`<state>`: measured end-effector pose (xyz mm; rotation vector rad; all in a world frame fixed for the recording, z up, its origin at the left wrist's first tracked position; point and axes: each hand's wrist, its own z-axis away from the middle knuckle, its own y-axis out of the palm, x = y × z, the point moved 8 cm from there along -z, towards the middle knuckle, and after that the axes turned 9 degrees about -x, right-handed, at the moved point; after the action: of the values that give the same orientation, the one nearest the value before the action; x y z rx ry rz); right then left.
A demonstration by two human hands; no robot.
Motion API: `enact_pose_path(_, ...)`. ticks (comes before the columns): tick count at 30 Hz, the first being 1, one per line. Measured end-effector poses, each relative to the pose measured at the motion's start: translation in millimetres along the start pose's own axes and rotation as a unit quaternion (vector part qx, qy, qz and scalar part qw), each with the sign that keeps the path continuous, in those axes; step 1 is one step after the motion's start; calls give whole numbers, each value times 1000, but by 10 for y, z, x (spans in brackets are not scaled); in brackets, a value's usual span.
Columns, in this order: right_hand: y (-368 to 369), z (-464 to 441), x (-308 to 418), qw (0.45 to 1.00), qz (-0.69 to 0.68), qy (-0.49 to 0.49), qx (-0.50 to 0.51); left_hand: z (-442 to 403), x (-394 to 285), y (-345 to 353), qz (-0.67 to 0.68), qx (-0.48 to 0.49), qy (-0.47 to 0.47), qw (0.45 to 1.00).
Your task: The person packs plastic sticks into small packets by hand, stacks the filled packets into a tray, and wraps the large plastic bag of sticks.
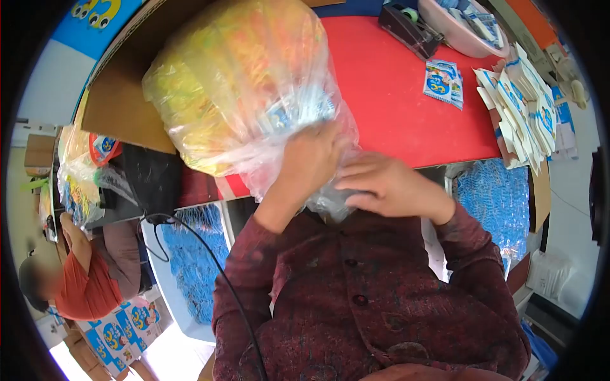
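A large clear plastic bag stuffed with yellow and orange shreds or small pieces lies on the red tabletop. Several blue-and-white packets show through its film near the gathered end. My left hand is closed around the bag's mouth, its fingertips partly hidden by the plastic. Just right of it, my right hand has its fingers curled on the loose end of the same bag, close to my chest. What else may lie inside the fingers is hidden.
The red table carries a tape dispenser, loose packets, a pink basin and stacked flat cartons. A cardboard box stands left. Blue material fills a crate below. A person sits at left.
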<state>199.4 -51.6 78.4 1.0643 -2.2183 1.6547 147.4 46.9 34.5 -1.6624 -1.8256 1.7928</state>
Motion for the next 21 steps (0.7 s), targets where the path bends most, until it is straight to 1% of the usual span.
enact_pose_path(1, -218, -34, -186, 981, -130, 141, 0, 56, -47, -31, 6, 0, 7, 1000)
enact_pose_path(2, -332, 8, -411, 927, -254, 277, -3, 164, -146, -106, 8, -7, 62, 998)
enact_pose_path(3, -676, -87, -601, 960, -127, 225, -110, 256, -237, -156, 9, -14, 116, 993)
enact_pose_path(4, -1021, -192, -796, 963, 3, 165, -212, 312, -244, -153, 14, -15, 122, 992)
enact_pose_path(6, -1516, -252, -1471, 911, 146, 176, -343, 446, -185, -68, -38, -10, 131, 991)
enact_pose_path(7, -1647, -294, -1790, 891, 241, 172, -345, 463, -164, -36, -65, -8, 134, 989)
enact_pose_path(8, -1754, -309, -2065, 862, 333, 166, -343, 449, -164, -27, -61, -9, 135, 989)
enact_pose_path(9, -1829, -338, -2277, 862, 336, 165, -341, 429, -154, -14, -57, -9, 128, 990)
enact_pose_path(12, -1796, -455, -2915, 832, 458, 267, -165, 377, -109, 1, -53, -8, 105, 993)
enact_pose_path(13, -1820, -506, -2915, 837, 452, 264, -159, 356, -115, -3, -38, -11, 108, 993)
enact_pose_path(15, -1734, -622, -3087, 872, 383, 304, -21, 326, -92, -22, -14, -18, 101, 995)
enact_pose_path(16, -1740, -671, -3109, 912, 340, 216, -76, 345, -48, -20, -20, -12, 81, 996)
enact_pose_path(17, -1773, -703, -3062, 939, 291, 127, -134, 334, -40, -25, -9, -15, 77, 997)
enact_pose_path(19, -1780, -698, -3335, 926, 315, 202, -55, 306, -25, -34, 14, -25, 79, 996)
enact_pose_path(21, -1735, -622, -3508, 923, 324, 199, -57, 306, 14, -26, 6, -25, 68, 997)
